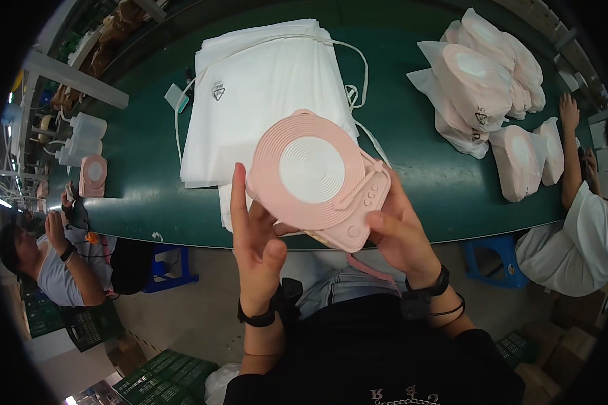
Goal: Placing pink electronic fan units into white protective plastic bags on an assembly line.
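A pink record-player-shaped device with a ringed white disc, a small tone arm and several knobs is held up, tilted, above the table's near edge. My right hand grips its right corner, thumb on the front by the knobs and fingers behind. Beside its lower left edge is my left hand, index finger stretched up and thumb apart. Its other fingers go partly behind the device, so any contact there is hidden. Behind it lies a stack of white plastic bags, with a white cord looped across.
Several bagged pink devices are heaped at the far right of the green table. Another pink device stands at left, near white bottles. One person sits at left, another at right. Blue stools stand below.
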{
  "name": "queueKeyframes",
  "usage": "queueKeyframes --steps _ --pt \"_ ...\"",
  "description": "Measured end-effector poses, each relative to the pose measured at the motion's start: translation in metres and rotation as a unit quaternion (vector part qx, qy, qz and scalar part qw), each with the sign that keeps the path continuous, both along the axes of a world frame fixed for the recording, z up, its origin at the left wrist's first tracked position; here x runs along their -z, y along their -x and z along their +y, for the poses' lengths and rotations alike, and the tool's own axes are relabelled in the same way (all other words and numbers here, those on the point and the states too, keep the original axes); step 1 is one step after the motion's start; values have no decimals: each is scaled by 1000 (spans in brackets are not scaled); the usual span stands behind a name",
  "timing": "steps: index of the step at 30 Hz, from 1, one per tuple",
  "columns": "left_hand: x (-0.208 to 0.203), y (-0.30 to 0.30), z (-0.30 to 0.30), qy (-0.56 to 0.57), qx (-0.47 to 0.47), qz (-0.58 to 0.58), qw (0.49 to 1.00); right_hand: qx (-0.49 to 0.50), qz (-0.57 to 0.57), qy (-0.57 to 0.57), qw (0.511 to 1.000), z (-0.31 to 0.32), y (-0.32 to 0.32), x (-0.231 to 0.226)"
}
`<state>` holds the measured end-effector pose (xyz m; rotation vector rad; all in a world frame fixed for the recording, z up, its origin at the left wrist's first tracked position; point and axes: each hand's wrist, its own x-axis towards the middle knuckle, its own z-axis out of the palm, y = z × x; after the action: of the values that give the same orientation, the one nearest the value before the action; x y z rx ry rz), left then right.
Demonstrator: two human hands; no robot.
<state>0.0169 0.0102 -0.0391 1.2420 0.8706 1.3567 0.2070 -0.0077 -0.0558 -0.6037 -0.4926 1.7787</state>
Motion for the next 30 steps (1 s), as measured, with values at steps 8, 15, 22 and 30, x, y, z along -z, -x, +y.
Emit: queueKeyframes --steps 8,15,22,30 --pt "-14 35 56 -150 -85 419 891 -211 750 183 599 0 14 27" --pt "6 87 107 -142 -83 515 841 -136 698 113 693 -6 -9 18" --pt "-3 89 115 -212 -40 536 816 228 -73 -83 967 -7 -28 -1" --pt "-10 55 104 -143 -22 388 910 244 56 -31 968 -30 -80 13"
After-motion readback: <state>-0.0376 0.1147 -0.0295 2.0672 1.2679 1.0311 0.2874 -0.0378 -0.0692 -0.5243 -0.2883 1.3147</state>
